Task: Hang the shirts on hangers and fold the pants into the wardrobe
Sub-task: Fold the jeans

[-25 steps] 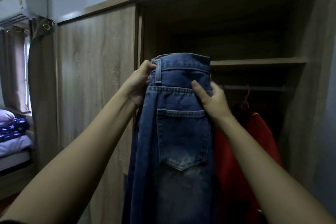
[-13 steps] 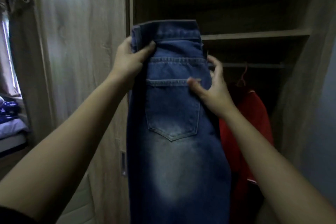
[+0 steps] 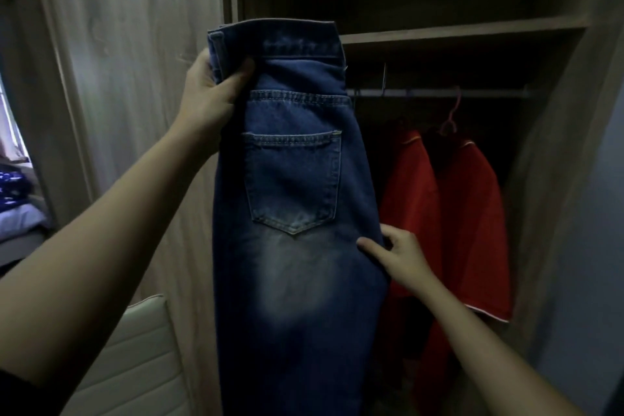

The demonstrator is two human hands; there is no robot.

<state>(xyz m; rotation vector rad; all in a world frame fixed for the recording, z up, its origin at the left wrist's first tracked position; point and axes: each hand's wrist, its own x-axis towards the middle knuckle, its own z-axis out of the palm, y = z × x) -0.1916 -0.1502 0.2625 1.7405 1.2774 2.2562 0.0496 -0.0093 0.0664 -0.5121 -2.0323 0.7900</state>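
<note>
Left hand is up high, clamped on the waistband corner of the jeans, thumb pressed across the front of the denim, fingers wrapped behind the folded edge. Right hand sits lower, fingers pinching the right side seam just below the back pocket, thumb flat on the cloth. The jeans hang straight down between the two arms, folded lengthwise, heavy dark-blue denim with pale stitching and a bleached, faded patch under the five-sided pocket. They hang in front of the open wardrobe, a grainy grey-brown wood-look cabinet, the waistband level with the front edge of its shelf. Under that shelf runs a thin rail; a pink hook-shaped hanger hangs from it carrying a red shirt with a pale trim at sleeve and collar, just right of the jeans. To the left stands the closed wardrobe door, and low at its foot a cream padded chair back with ribbed seams.
</note>
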